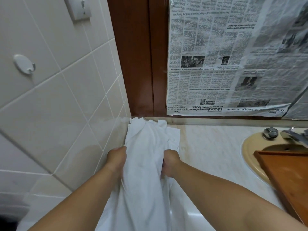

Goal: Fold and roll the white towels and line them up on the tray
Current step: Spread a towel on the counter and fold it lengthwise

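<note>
A white towel [143,164] lies bunched lengthwise on the pale counter, from the back corner down toward me. My left hand [116,157] grips its left edge and my right hand [170,161] grips its right edge, fingers curled into the cloth. More white cloth [170,132] lies under it near the wall. The wooden tray [283,170] sits at the right, partly over the sink, with nothing visible on it.
A beige sink [250,152] with a metal tap [270,132] is at the right. Newspaper [225,55] covers the mirror behind the counter, framed in brown wood [138,55]. A tiled wall [50,97] with a hook [25,64] stands close on the left.
</note>
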